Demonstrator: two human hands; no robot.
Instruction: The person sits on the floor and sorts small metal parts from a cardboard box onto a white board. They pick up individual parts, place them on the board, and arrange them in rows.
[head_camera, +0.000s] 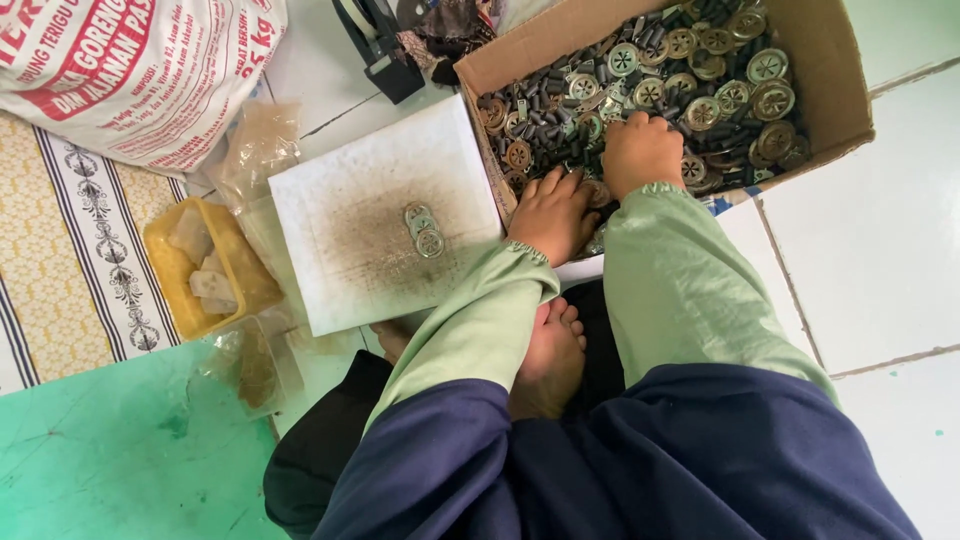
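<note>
A: What are the hands in?

B: A cardboard box (830, 60) on the tiled floor, full of round slotted metal discs (770, 100) mixed with small dark cylindrical pieces (545, 105). 2 more discs (424, 230) lie stacked on a stained white board (340, 250) just left of the box.

A: What could go wrong?

B: I judge that the loose pile could slide as the hands dig in, and pieces could spill over the low near wall by the wrists. The thin disc edges might also nick a finger.

A: And the hands?

B: The right hand (640, 150) is curled, knuckles up, fingers buried in the pile; I cannot tell whether it grips anything. The left hand (553, 212) rests at the box's near corner, fingers loosely together, tips touching discs, pinching nothing that I can see.

A: Around them?

B: A yellow tray (165, 290) of pale chunks and a printed sack (130, 70) farther left.
</note>
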